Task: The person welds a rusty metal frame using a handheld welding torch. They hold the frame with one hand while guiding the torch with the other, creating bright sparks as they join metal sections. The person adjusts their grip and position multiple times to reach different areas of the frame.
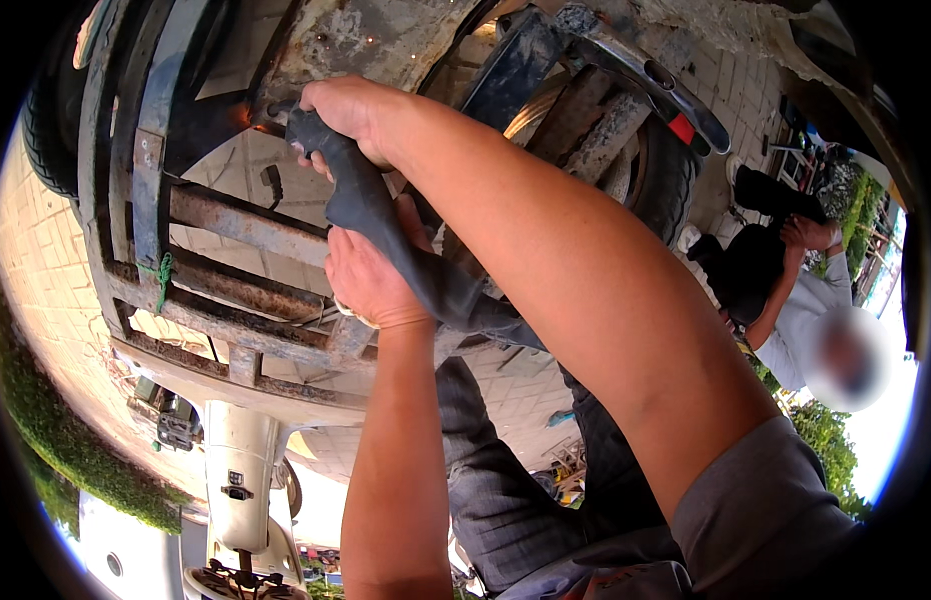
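Observation:
A black welding torch (376, 205) with a loose rubbery sleeve runs slantwise through the upper middle of the head view. My right hand (351, 112) is closed around its head end, the fingers partly hidden behind it. Lower down, my left hand (376, 270) grips the sleeve from the side. Beyond the torch's tip, an orange glow and small sparks show on a dark metal bracket (221, 125). That bracket joins a rusty metal frame (251, 215) of bars and slats, just left of my hands.
A bluish upright bar (151, 200) with green string (164, 280) tied near it stands at left. A tyre (671, 185) and a chrome-ended tube (676, 95) lie at upper right. At right sits another person (806, 300). A cream scooter-like body (241, 470) stands below the frame, on paving.

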A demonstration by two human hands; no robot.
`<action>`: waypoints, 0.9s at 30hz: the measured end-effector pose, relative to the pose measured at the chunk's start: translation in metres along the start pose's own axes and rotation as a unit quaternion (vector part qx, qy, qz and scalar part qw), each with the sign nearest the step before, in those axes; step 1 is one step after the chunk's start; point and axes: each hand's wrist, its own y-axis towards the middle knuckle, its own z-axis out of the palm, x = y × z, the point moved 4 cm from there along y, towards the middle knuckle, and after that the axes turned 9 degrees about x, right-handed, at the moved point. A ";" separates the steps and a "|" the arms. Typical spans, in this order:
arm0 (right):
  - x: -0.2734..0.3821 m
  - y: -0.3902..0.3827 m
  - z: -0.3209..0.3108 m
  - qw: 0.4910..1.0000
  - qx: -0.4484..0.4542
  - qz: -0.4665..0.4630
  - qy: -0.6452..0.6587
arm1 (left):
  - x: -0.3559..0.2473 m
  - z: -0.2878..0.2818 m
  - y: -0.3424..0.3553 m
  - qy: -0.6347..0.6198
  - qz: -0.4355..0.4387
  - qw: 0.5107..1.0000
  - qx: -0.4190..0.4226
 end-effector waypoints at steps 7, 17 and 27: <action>0.000 0.002 0.001 1.000 0.005 -0.003 -0.007 | 0.000 -0.001 0.000 -0.009 0.016 1.000 -0.018; -0.002 0.005 -0.001 1.000 0.018 0.019 -0.003 | 0.001 -0.001 -0.001 -0.029 0.028 0.999 -0.023; 0.007 -0.019 -0.009 0.993 -0.085 -0.077 0.029 | -0.008 -0.006 -0.003 -0.069 0.039 0.993 -0.087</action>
